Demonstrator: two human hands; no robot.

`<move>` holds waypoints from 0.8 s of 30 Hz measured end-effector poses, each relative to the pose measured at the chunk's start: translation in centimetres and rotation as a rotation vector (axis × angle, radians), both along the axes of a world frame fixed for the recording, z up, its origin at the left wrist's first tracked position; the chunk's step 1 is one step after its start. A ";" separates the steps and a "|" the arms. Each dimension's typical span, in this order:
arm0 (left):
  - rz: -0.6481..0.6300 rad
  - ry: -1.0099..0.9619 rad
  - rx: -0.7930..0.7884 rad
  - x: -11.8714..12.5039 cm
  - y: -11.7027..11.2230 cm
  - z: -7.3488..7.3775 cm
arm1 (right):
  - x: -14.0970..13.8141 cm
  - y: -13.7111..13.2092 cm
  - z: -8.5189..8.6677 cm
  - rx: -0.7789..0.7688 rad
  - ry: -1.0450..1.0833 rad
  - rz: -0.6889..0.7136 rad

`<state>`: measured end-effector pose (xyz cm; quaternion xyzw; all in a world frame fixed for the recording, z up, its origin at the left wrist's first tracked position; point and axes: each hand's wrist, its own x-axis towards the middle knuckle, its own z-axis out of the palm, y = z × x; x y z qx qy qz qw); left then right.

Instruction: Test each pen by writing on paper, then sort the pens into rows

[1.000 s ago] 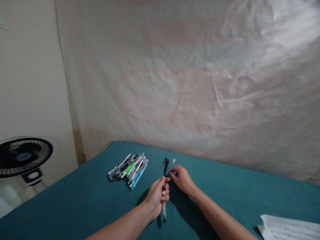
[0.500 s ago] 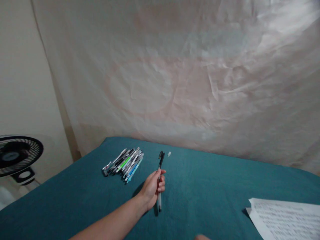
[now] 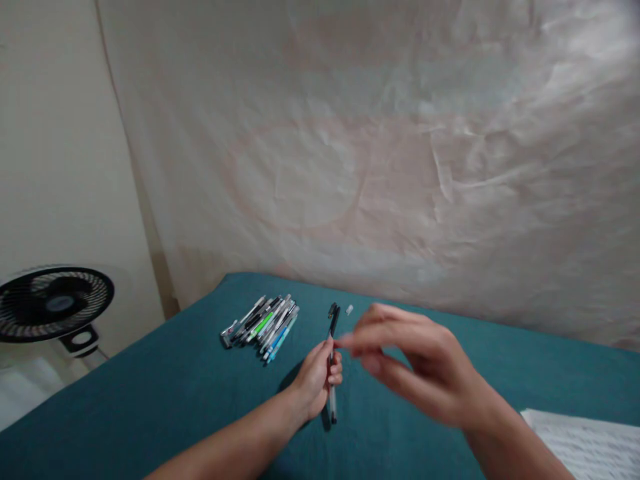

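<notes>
My left hand point(image 3: 317, 381) is closed round a black-capped pen point(image 3: 333, 321) and holds it upright, its lower tip on the teal table point(image 3: 150, 400). My right hand point(image 3: 420, 367) hovers just right of the pen, raised towards the camera and smeared by motion. Its thumb and forefinger reach towards the pen's upper part; whether they pinch anything cannot be made out. A small white piece point(image 3: 349, 309) lies on the table just behind the pen.
A bundle of several pens point(image 3: 263, 321) lies to the left of my hands. A printed sheet of paper point(image 3: 590, 447) sits at the table's right front. A black fan point(image 3: 55, 303) stands off the table's left edge. A creased pale cloth point(image 3: 375, 167) hangs behind.
My right hand left the pen's top, dropped out of view, and has now come back up beside the pen. My left hand has kept its hold on the pen.
</notes>
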<state>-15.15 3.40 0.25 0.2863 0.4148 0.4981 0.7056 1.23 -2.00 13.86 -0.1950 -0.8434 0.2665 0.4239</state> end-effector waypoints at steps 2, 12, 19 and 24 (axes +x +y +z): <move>-0.007 -0.067 0.015 0.0 0.0 -0.1 | -1.5 4.6 -1.4 -0.115 -0.041 -0.233; -0.069 -0.174 0.008 -0.3 0.3 -0.1 | -1.0 19.5 -15.1 -0.257 -0.293 -0.770; -0.050 -0.154 -0.077 -0.3 0.5 0.2 | -2.1 21.4 -17.2 -0.214 -0.317 -0.771; -0.038 -0.136 -0.061 -0.3 0.5 -0.1 | -1.9 21.7 -17.3 -0.221 -0.305 -0.727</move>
